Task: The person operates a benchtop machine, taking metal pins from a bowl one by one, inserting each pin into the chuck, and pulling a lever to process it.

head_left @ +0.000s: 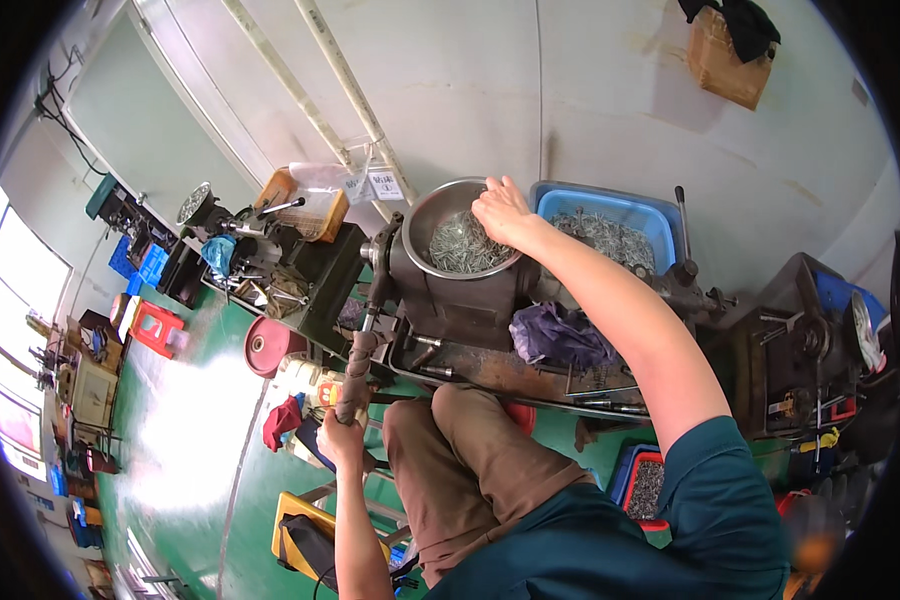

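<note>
My left hand (340, 438) is closed round the lower end of a long lever handle (354, 375) wrapped in brown material. The lever rises to the left side of a dark metal machine (458, 305). On top of the machine sits a round steel bowl (417, 238) with many thin metal pins (460, 246) in it. My right hand (503, 212) is at the bowl's right rim, fingers bent together; whatever they hold is too small to make out. Behind that forearm stands a blue bin (580, 196) of similar metal pieces (610, 236).
A crumpled purple cloth (560, 337) lies on the bench (500, 373), near several metal tools. Another lever (683, 225) stands up at the right. A second machine (270, 235) is to the left. Below on the floor is a red tray (632, 482) of small parts.
</note>
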Tool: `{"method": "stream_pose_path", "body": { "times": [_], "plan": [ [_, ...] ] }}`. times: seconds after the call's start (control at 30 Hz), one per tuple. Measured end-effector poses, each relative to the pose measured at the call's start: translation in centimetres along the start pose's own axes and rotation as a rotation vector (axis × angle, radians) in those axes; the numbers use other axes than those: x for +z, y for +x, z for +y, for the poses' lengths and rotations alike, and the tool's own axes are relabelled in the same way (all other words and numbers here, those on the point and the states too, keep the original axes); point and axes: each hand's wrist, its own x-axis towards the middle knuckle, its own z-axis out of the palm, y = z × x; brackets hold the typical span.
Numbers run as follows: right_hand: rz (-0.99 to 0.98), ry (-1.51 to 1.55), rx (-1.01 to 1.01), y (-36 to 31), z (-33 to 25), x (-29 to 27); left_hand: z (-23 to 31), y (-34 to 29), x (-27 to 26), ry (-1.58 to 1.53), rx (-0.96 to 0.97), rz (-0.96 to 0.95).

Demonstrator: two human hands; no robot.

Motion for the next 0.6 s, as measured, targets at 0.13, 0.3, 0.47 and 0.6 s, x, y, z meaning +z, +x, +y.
{"method": "stream_pose_path", "body": {
  "times": [0.13, 0.3, 0.47, 0.6],
  "plan": [
    [0.026, 0.024, -0.010, -0.7, 1.5, -1.9, -0.1, 0.2, 0.0, 0.019, -0.009, -0.016],
    [0.214, 0.412, 0.273, -3.8, 6.9, -2.2, -0.2, 0.1, 0.2, 0.002, -0.012, 0.010],
    [-0.094, 0.862, 0.523, -8.6, 7.6, 3.1, 0.0, 0.1, 0.0, 0.002, -0.014, 0.010],
    [-0.096, 1.005, 0.491, -11.2, 5.4, 6.9, 0.0, 0.0, -0.2, 0.002, -0.005, 0.008]
  ]
}}
